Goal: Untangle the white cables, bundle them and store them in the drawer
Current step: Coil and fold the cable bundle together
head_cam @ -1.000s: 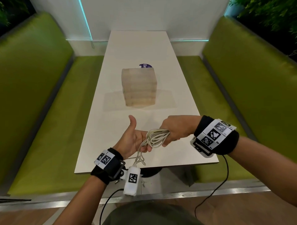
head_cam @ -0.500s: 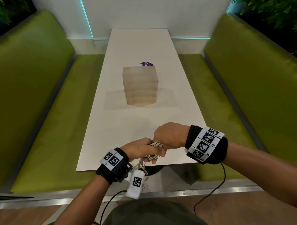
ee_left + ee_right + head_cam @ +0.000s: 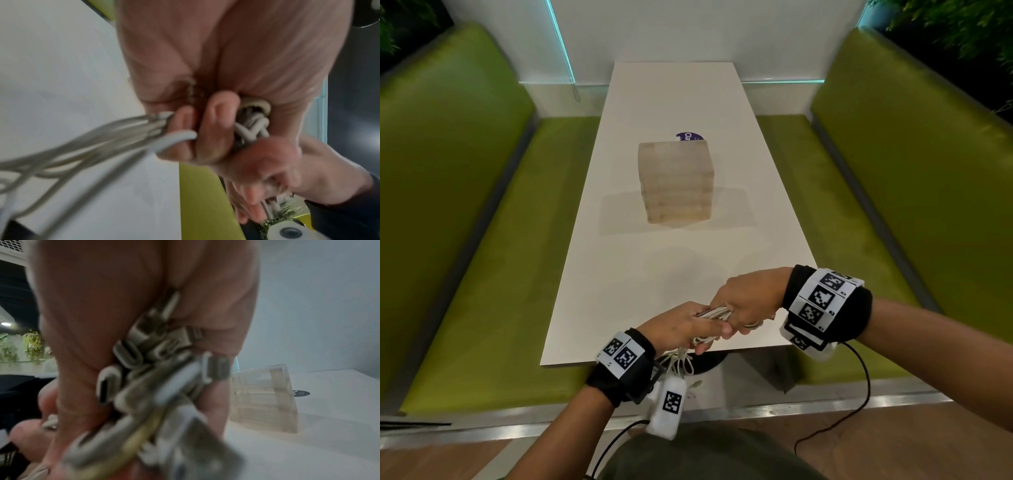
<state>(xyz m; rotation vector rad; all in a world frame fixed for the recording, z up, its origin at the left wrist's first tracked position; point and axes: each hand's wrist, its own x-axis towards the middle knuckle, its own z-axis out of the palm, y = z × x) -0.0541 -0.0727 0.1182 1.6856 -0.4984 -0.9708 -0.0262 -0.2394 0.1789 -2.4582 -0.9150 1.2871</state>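
Both hands meet over the near edge of the white table (image 3: 619, 274). My left hand (image 3: 678, 325) and right hand (image 3: 746, 301) each grip the bundle of white cables (image 3: 714, 313). Loose cable loops (image 3: 681, 363) dangle below the left hand, past the table edge. In the left wrist view my fingers (image 3: 218, 123) curl round the crossed cables (image 3: 252, 129), and several strands (image 3: 82, 146) trail off to the left. The right wrist view shows cable plugs (image 3: 144, 366) packed in my palm. The translucent drawer unit (image 3: 676, 183) stands shut mid-table.
Green benches (image 3: 465, 240) run along both sides of the table. A purple round sticker (image 3: 690, 136) lies behind the drawer unit. A white wall closes the far end. The floor strip and my lap lie below the table edge.
The left hand, open with thumb up a second ago, has closed over the cable bundle. Both hands have drawn together and moved nearer the table's front edge.
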